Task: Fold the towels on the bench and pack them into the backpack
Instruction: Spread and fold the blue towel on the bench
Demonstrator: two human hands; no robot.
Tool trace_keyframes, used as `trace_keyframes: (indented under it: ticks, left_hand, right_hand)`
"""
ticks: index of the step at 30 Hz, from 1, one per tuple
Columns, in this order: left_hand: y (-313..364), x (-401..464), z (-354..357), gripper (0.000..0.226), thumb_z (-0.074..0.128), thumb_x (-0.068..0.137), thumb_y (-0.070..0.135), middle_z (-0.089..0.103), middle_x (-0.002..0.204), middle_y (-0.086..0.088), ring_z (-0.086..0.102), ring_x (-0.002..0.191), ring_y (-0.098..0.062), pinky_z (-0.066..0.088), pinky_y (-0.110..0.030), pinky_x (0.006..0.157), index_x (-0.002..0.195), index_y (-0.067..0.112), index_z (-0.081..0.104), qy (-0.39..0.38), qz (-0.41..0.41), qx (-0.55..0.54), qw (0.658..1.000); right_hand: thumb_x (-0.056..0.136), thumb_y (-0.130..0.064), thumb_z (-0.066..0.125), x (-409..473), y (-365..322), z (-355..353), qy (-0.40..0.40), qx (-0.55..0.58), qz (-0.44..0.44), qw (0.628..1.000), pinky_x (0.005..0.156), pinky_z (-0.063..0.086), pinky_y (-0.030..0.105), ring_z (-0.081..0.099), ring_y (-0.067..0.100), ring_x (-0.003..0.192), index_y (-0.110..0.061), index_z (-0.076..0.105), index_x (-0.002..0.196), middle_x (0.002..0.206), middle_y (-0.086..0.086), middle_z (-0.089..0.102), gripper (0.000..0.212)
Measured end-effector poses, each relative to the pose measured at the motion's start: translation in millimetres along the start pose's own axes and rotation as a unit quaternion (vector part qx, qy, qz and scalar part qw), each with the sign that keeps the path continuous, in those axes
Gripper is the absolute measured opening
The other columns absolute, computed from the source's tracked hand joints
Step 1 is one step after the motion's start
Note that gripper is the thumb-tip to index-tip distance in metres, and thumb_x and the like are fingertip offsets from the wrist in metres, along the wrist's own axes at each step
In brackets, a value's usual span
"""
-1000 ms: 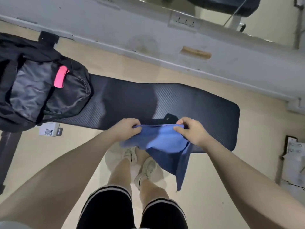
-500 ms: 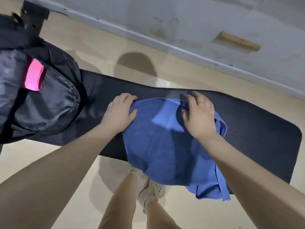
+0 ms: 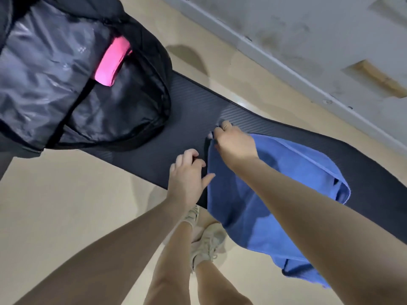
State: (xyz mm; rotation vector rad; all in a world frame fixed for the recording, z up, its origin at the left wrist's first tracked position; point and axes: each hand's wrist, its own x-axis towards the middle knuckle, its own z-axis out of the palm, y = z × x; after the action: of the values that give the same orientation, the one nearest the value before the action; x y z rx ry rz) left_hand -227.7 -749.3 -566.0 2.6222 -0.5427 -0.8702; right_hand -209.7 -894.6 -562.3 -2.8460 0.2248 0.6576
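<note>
1. Sliding off is the main risk: the blue towel (image 3: 273, 194) lies only partly on the black bench (image 3: 189, 119), and a large share hangs over the near edge toward the floor (image 3: 55, 205). That hanging weight could drag the rest down once the grip eases.
2. Pulling on one corner alone could skew the fold. The right hand (image 3: 233, 146) has its fingers curled around the towel's far left corner, while the left hand (image 3: 187, 172) rests just beside the towel's left edge, fingers loosely bent and holding nothing; whether its thumb touches the cloth I cannot tell.
3. Bunching is likely on the right side, where the towel already shows a doubled, rumpled edge that could get trapped inside a fold.
4. Packing could snag, since the black backpack (image 3: 136, 51) sits on the bench's left end with its mouth gaping, a pink item (image 3: 112, 62) showing inside the opening.
5. Soft, matte and limp, the towel is a mid-blue cloth with a stitched hem, creased rather than flat, not yet folded neatly.
</note>
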Motion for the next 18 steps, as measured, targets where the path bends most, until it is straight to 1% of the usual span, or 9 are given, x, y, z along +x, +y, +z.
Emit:
trace_keyframes:
  ticks: [1, 3, 4, 6, 8, 9, 14, 16, 18]
  left_hand:
    - [3.2, -0.8, 3.5, 0.032, 0.062, 0.085, 0.036, 0.041, 0.132, -0.003, 0.041, 0.116, -0.025, 0.031, -0.033, 0.092, 0.103, 0.009, 0.063, -0.004, -0.022, -0.032, 0.999]
    - [10.5, -0.4, 5.7, 0.029, 0.06, 0.087, 0.033, 0.038, 0.132, -0.001, 0.037, 0.117, -0.023, 0.032, -0.032, 0.094, 0.099, 0.007, 0.06, -0.006, -0.056, -0.113, 0.992]
    - [13.1, 0.3, 4.9, 0.025, 0.06, 0.087, 0.03, 0.043, 0.124, -0.002, 0.04, 0.111, -0.024, 0.034, -0.032, 0.09, 0.093, 0.006, 0.058, -0.009, -0.061, -0.157, 0.986]
    - [13.6, 0.4, 2.9, 0.021, 0.057, 0.089, 0.024, 0.047, 0.091, 0.001, 0.046, 0.089, -0.024, 0.037, -0.033, 0.075, 0.081, 0.009, 0.046, -0.063, -0.054, -0.228, 0.97]
    - [9.5, -2.2, -4.6, 0.024, 0.054, 0.091, 0.023, 0.04, 0.068, 0.004, 0.042, 0.068, -0.02, 0.032, -0.032, 0.063, 0.077, 0.014, 0.037, -0.137, -0.049, -0.268, 0.952]
    - [5.7, -3.2, -10.4, 0.023, 0.053, 0.092, 0.024, 0.04, 0.063, 0.004, 0.04, 0.063, -0.019, 0.031, -0.032, 0.061, 0.078, 0.016, 0.037, -0.144, -0.045, -0.27, 0.951]
    - [-19.5, 1.0, -62.1, 0.015, 0.059, 0.089, 0.022, 0.045, 0.058, 0.0, 0.038, 0.052, -0.01, 0.032, -0.016, 0.051, 0.083, 0.012, 0.05, -0.035, -0.039, -0.285, 0.957]
    - [-27.6, 3.6, -81.7, 0.014, 0.059, 0.089, 0.02, 0.043, 0.057, -0.003, 0.039, 0.051, -0.009, 0.032, -0.015, 0.05, 0.082, 0.011, 0.051, -0.014, -0.038, -0.281, 0.959]
    - [-34.7, 7.5, -95.3, 0.013, 0.058, 0.089, 0.019, 0.042, 0.054, -0.002, 0.039, 0.05, -0.01, 0.031, -0.017, 0.05, 0.081, 0.012, 0.05, -0.011, -0.032, -0.251, 0.967]
  right_hand:
    - [0.087, -0.011, 0.055, 1.4, 3.8, -5.3, -0.032, 0.076, 0.02, 0.996, 0.059, 0.034, 0.032, 0.054, 0.031, 0.086, -0.007, 0.053, 0.096, 0.103, 0.012, 0.053, 0.011]
    - [0.09, -0.014, 0.047, 0.6, 13.1, -19.7, -0.02, 0.198, 0.063, 0.978, 0.066, 0.041, 0.036, 0.053, 0.031, 0.085, -0.008, 0.051, 0.097, 0.099, 0.011, 0.056, 0.01]
    - [0.09, -0.014, 0.048, -0.7, 17.4, -30.0, 0.019, 0.236, 0.081, 0.968, 0.066, 0.04, 0.035, 0.052, 0.03, 0.08, -0.009, 0.051, 0.095, 0.088, 0.008, 0.058, 0.008]
    - [0.09, -0.014, 0.051, -0.4, 25.2, -46.7, 0.07, 0.289, 0.11, 0.948, 0.063, 0.035, 0.03, 0.049, 0.024, 0.071, -0.009, 0.051, 0.093, 0.073, 0.001, 0.055, 0.006]
    - [0.089, -0.014, 0.053, 1.5, 31.4, -59.9, 0.081, 0.311, 0.125, 0.939, 0.064, 0.035, 0.029, 0.048, 0.021, 0.071, -0.011, 0.05, 0.091, 0.076, 0.0, 0.055, 0.004]
    - [0.09, -0.013, 0.053, 2.8, 33.9, -65.2, 0.083, 0.312, 0.133, 0.937, 0.066, 0.037, 0.03, 0.048, 0.022, 0.072, -0.013, 0.047, 0.089, 0.078, 0.001, 0.055, 0.006]
    - [0.092, -0.013, 0.049, 5.8, 36.8, -85.6, 0.096, 0.334, 0.196, 0.917, 0.07, 0.039, 0.029, 0.049, 0.021, 0.079, -0.014, 0.041, 0.09, 0.08, -0.007, 0.052, 0.009]
    - [0.092, -0.011, 0.048, 6.1, 33.8, -93.0, 0.108, 0.353, 0.21, 0.905, 0.069, 0.038, 0.027, 0.05, 0.021, 0.081, -0.014, 0.041, 0.09, 0.074, -0.014, 0.048, 0.007]
    - [0.092, -0.007, 0.044, 7.0, 29.5, -98.6, 0.106, 0.377, 0.203, 0.898, 0.075, 0.042, 0.032, 0.056, 0.025, 0.091, -0.013, 0.043, 0.094, 0.08, -0.011, 0.053, 0.006]
